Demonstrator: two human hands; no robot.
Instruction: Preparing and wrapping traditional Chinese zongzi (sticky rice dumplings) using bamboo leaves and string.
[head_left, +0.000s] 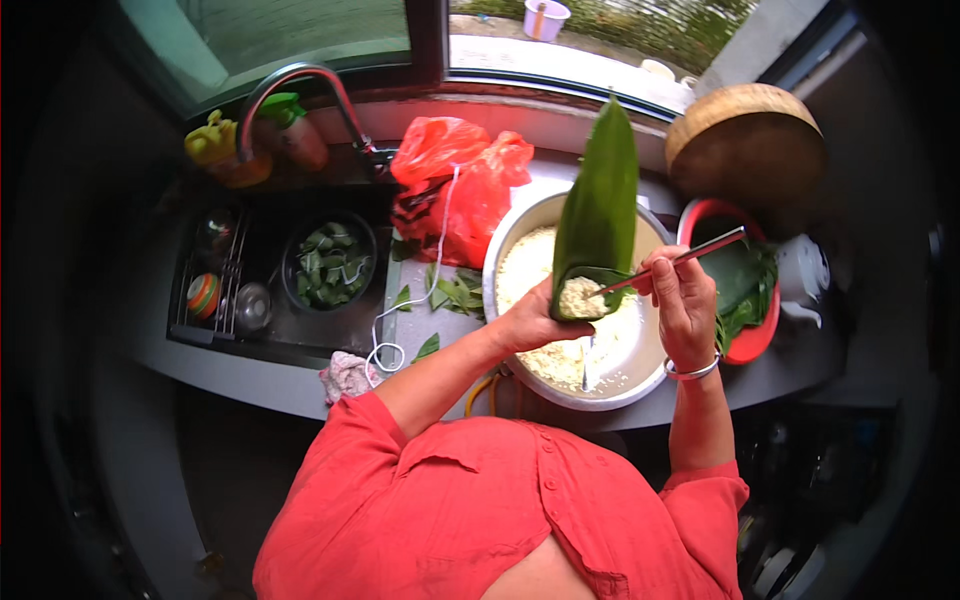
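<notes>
My left hand (536, 319) grips a long green leaf (600, 187), folded at its lower end into a cup that holds white rice (583, 298). The leaf's long free end points away from me. In my right hand (679, 300) is a thin metal utensil (697, 251), its lower end in the rice of the leaf cup. Below both hands stands a large metal basin (499, 225) with more rice (551, 356) in it and the handle of a spoon-like utensil (588, 367) showing.
Red plastic bags (480, 202), white string (446, 247) and loose leaves (457, 292) lie left of the basin. Farther left, a bowl of wrapped leaf parcels (330, 266) sits in the sink beneath a faucet (304, 69). Right stand a red basin with leaves (757, 337), a white pitcher-like vessel (802, 266) and a round wooden board (746, 142).
</notes>
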